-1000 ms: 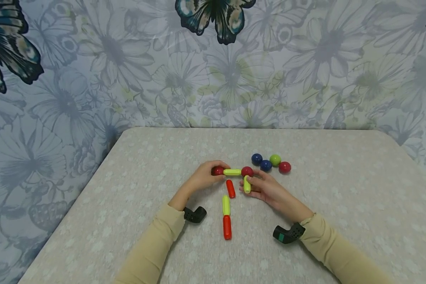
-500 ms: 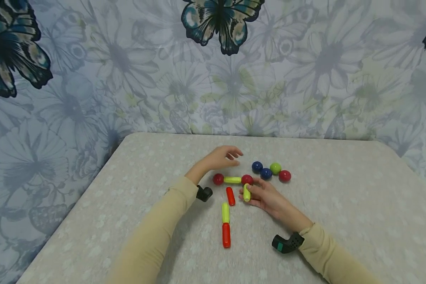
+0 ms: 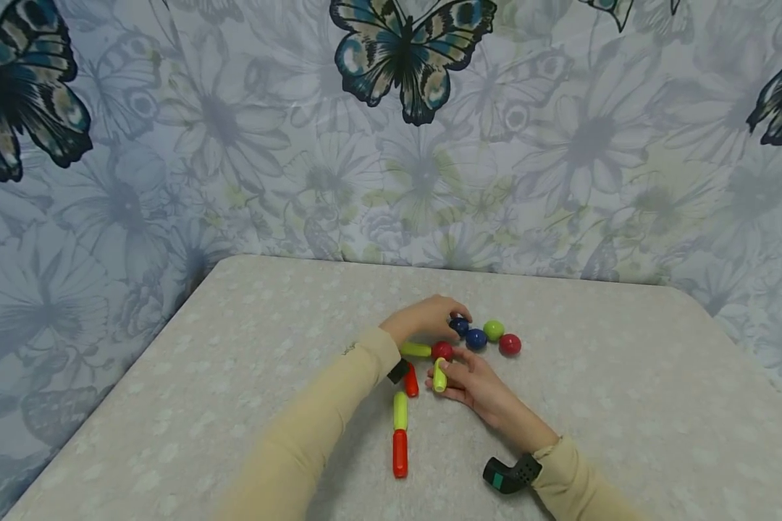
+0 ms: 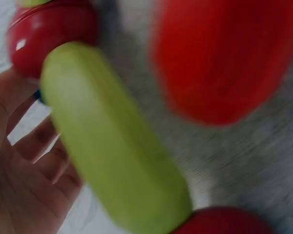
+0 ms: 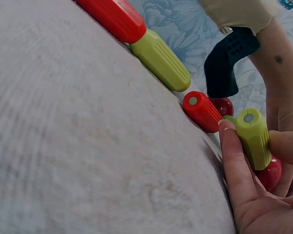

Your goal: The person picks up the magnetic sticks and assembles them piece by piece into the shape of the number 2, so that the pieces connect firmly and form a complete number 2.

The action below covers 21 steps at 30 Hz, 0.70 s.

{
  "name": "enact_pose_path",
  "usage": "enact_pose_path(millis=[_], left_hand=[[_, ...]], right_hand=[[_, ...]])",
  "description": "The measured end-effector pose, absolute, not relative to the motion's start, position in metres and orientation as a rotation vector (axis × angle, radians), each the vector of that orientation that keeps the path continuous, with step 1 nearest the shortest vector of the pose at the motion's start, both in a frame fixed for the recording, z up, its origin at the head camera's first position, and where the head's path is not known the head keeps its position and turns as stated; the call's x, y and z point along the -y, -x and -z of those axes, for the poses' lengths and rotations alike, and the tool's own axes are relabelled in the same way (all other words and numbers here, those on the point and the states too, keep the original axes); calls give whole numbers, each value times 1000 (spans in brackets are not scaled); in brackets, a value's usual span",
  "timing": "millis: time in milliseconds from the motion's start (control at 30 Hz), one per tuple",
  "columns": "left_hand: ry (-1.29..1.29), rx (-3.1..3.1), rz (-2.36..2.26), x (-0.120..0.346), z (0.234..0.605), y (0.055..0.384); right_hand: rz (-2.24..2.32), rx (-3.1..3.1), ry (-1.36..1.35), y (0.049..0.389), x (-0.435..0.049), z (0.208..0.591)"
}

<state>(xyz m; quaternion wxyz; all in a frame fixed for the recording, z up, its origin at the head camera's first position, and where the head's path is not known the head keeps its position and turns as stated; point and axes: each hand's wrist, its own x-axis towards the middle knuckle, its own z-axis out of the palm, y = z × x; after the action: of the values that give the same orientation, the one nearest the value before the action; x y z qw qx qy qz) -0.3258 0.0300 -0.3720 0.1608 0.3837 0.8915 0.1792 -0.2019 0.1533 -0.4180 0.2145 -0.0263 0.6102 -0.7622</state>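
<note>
The head view showed me both arms coming in from the lower edge, the left sleeve stretched farther forward over the table and the right forearm slanting in from the right. I saw the left hand bent over beyond the joined pieces, its fingers curled about the far blue ball; how firmly they pressed, I could not tell. The right hand lay low, pinching the held yellow-green rod between thumb and index finger. The far end of that rod met the joined red ball, from which the crosswise yellow-green rod ran left until the left arm hid it from me. My left wrist view found a second red ball at its other end, cut off by the frame. There, a loose red rod was a large blur, and only a sliver of blue showed behind the joined ball. From the head camera, the black wrist camera covered part of the loose rod. Just beside the far blue ball sat the near blue ball, with the green ball and the loose red ball to their right.
</note>
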Motion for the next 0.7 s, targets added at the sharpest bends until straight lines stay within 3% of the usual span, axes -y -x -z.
enact_pose_path(millis=[367,700], left_hand=[[-1039,-2558,-933,4,367,314],[-963,-2447,-1402,54,368,259]], right_hand=[[2103,-1766,-6,202,-152,419],[2083,-1760,41,204,-152,419]])
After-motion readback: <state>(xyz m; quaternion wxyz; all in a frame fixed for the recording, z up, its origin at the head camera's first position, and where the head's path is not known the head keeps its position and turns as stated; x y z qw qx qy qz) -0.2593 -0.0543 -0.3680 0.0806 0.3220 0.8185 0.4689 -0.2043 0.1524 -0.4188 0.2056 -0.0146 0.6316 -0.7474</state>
